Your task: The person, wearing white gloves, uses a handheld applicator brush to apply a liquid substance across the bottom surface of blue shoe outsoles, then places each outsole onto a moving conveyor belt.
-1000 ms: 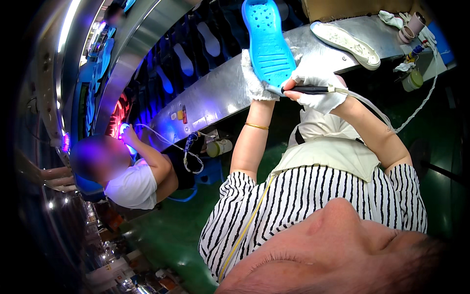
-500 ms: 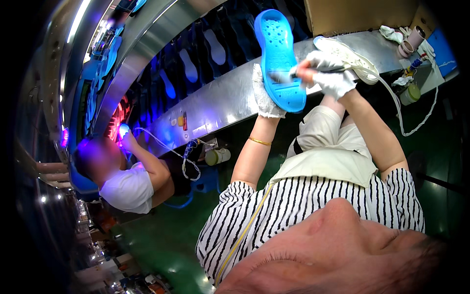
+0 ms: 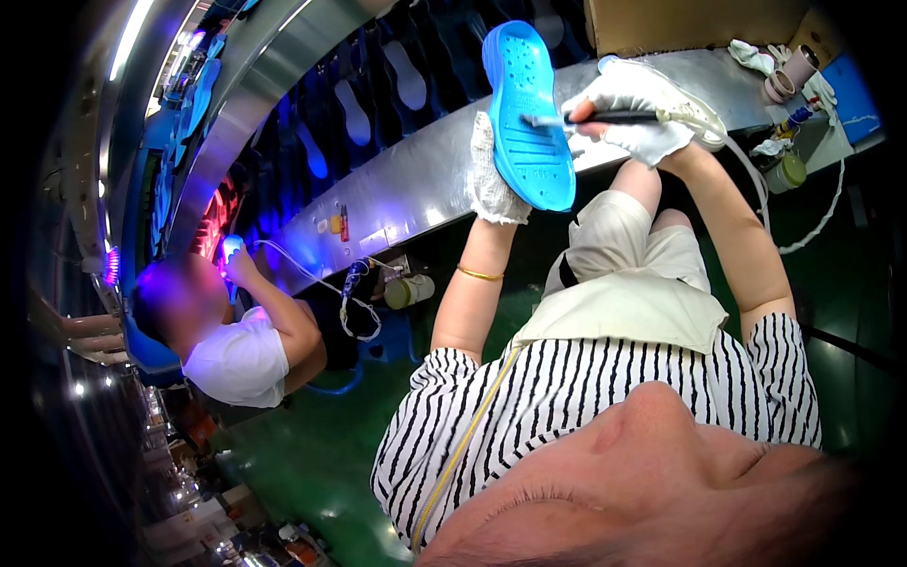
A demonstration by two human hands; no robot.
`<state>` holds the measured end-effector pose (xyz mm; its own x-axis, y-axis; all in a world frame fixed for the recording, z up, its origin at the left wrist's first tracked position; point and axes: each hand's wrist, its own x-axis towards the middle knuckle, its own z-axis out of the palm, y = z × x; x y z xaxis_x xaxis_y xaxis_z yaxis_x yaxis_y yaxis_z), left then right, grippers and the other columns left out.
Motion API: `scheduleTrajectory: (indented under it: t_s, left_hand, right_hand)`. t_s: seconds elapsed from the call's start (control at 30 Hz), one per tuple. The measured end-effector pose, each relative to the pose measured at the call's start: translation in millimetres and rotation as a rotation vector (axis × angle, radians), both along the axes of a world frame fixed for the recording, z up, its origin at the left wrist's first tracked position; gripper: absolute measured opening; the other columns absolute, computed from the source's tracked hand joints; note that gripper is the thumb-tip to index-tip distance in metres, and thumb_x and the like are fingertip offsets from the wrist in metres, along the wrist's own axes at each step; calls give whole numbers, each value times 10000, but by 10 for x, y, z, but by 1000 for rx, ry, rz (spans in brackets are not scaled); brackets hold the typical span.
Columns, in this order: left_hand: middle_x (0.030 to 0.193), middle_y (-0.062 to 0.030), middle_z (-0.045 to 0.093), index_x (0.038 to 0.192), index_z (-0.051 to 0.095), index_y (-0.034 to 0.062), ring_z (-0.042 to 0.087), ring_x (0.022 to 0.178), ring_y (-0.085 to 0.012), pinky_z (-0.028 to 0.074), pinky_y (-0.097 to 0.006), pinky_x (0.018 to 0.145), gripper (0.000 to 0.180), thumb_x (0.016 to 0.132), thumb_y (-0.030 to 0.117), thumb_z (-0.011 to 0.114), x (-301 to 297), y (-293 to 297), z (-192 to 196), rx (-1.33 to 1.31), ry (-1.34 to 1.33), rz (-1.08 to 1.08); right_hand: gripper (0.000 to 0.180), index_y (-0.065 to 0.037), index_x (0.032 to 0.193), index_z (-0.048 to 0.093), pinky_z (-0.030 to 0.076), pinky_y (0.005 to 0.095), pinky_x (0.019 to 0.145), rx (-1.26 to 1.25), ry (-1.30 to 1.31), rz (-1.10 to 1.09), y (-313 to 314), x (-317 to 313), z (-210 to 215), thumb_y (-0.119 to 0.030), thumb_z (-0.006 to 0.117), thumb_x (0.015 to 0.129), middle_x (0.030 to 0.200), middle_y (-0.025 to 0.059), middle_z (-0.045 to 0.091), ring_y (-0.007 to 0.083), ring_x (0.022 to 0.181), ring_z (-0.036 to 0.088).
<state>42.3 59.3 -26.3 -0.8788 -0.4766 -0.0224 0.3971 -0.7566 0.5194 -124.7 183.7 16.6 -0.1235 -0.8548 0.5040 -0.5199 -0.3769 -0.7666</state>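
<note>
A bright blue shoe sole (image 3: 531,132), dotted with small holes and crossed by ridges, is held up at a tilt over the bench edge. My left hand (image 3: 496,184), in a white knit glove, grips it along its left side and lower end; some fingers are hidden behind it. My right hand (image 3: 638,104), gloved in white with bare fingertips, closes round a black-handled brush (image 3: 619,117). The bristles touch or hover just over the sole's middle; I cannot tell which. From the handle's end runs a pale hose (image 3: 756,180).
A metal bench edge (image 3: 406,194) borders a dark conveyor carrying grey soles (image 3: 404,76). A white shoe-shaped piece (image 3: 707,109) lies behind my right hand. Farther right are tape rolls (image 3: 780,87) and a lidded jar (image 3: 786,173). A co-worker (image 3: 241,350) sits at left. A cardboard box (image 3: 690,28) stands beyond.
The sole and my left hand have shifted slightly left, with the sole turned a little. The brush has moved up the sole, and its blur is gone.
</note>
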Motion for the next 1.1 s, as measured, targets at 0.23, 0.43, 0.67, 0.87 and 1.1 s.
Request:
scheduleTrajectory:
  t_s: [0.23, 0.43, 0.67, 0.87, 1.1]
  left_hand:
    - [1195, -168, 555, 1296, 430, 35, 581, 1033, -302, 487, -426, 888, 666, 897, 565, 385, 21, -115, -21, -203, -132, 92]
    - [1210, -230, 524, 1339, 369, 21, 558, 1055, -357, 465, -469, 908, 774, 866, 633, 374, 115, -98, -15, -114, -10, -3]
    - [1238, -195, 508, 1341, 359, 25, 561, 1052, -293, 474, -435, 914, 767, 865, 626, 378, 96, 111, -234, 129, 133, -106]
    - [1348, -261, 380, 1408, 238, 26, 465, 1165, -436, 419, -530, 958, 827, 863, 641, 339, 121, 225, -43, 46, 123, -203]
    - [1393, -262, 319, 1434, 166, 30, 431, 1201, -438, 387, -574, 969, 861, 855, 632, 378, 211, 194, -92, 171, 213, -251]
  right_hand:
    - [227, -65, 854, 604, 491, 307, 749, -78, 396, 51, 59, 118, 84, 68, 649, 675, 917, 90, 616, 255, 848, 611]
    - [164, -29, 825, 628, 504, 301, 731, 54, 59, 199, 277, 229, 170, 21, 708, 690, 870, 87, 638, 221, 802, 630]
    - [162, -20, 827, 662, 484, 210, 605, 558, -554, 29, 18, 130, 146, -140, 740, 751, 751, 38, 650, 87, 662, 594]
    - [114, -44, 807, 646, 451, 206, 571, 245, -546, -148, -195, -142, 79, -138, 707, 786, 742, 20, 637, 81, 641, 573]
    - [57, -41, 838, 660, 447, 211, 620, 35, -461, -413, -356, -366, 25, -78, 686, 802, 802, 8, 642, 84, 710, 568]
